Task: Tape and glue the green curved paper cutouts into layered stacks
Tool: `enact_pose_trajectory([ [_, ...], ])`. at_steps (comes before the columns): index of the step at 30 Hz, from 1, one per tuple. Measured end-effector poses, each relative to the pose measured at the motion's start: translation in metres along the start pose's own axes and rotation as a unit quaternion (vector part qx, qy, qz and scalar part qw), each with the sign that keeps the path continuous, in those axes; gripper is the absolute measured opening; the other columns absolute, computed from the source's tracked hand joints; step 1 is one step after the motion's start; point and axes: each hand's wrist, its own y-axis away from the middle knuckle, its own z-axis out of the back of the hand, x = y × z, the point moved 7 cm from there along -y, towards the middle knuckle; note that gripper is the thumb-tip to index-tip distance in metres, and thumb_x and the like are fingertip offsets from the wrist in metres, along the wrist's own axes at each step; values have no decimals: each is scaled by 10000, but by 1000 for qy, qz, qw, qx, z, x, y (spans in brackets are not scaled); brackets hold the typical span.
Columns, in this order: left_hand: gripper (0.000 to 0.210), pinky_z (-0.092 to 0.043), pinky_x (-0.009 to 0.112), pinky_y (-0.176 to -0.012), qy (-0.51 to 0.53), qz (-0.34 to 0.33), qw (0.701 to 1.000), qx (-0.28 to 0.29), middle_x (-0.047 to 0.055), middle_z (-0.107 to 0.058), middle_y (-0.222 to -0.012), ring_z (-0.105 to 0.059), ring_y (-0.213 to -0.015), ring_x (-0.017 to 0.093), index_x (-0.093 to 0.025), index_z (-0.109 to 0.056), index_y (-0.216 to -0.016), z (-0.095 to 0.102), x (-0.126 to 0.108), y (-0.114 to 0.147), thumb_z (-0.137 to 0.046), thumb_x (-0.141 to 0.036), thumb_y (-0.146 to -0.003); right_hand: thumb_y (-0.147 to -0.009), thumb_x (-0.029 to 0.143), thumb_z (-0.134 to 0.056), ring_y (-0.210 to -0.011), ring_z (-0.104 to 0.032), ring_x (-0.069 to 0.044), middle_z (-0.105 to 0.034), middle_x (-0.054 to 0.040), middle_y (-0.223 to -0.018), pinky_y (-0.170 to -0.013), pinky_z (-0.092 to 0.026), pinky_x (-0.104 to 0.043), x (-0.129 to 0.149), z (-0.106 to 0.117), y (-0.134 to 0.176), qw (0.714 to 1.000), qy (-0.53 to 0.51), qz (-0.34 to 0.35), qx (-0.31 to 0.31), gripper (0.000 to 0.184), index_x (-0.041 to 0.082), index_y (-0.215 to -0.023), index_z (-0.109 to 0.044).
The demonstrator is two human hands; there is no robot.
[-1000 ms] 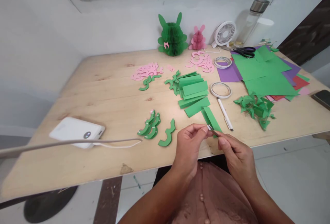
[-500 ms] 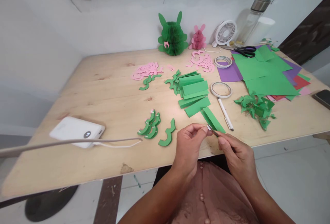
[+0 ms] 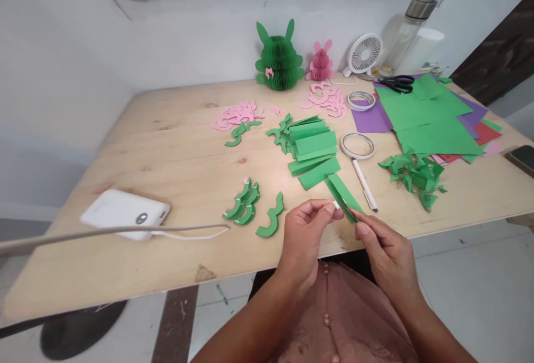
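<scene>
My left hand (image 3: 306,229) is closed, thumb and forefinger pinching a small white piece of tape (image 3: 336,205). My right hand (image 3: 386,243) grips slim dark tweezers (image 3: 350,215), whose tips point left, a short gap from the tape. Behind the tips lies a folded green paper strip (image 3: 342,191). Left of my hands rests a green wavy paper piece (image 3: 272,217). Beside it is a small group of similar green wavy pieces (image 3: 244,204) with white tape bits on them.
Farther back lie folded green strips (image 3: 315,146), pink cutouts (image 3: 237,113), tape rolls (image 3: 357,146) and a white pen (image 3: 365,185). Green scraps (image 3: 413,176), paper sheets (image 3: 429,123) and black scissors (image 3: 396,83) are on the right. A power bank (image 3: 125,212) sits left; a green paper figure (image 3: 279,62) stands behind.
The tweezers' tips have drawn away from the tape to the right. The white tape piece stays pinched in my left hand, which has barely moved.
</scene>
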Motion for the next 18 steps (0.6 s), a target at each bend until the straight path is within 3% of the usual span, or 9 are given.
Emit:
enact_pose_trajectory([
  [5, 111, -468, 301, -843, 24, 0, 1000, 15, 31, -711, -739, -638, -746, 144, -156, -701, -738, -2, 1, 0, -732, -253, -694, -895, 315, -536, -930, -686, -211, -721, -73, -1054, -749, -563, -309, 3, 0, 2, 998, 33, 50, 2, 281, 221, -1115, -684],
  [18, 134, -458, 274, -815, 36, -6, 999, 40, 31, -703, -770, -611, -760, 140, -151, -710, -735, -5, 4, 0, -772, -236, -652, -918, 266, -504, -752, -646, -155, -692, -48, -864, -663, -517, -260, 19, -1, 4, 988, 92, 127, -2, 291, 189, -1169, -632],
])
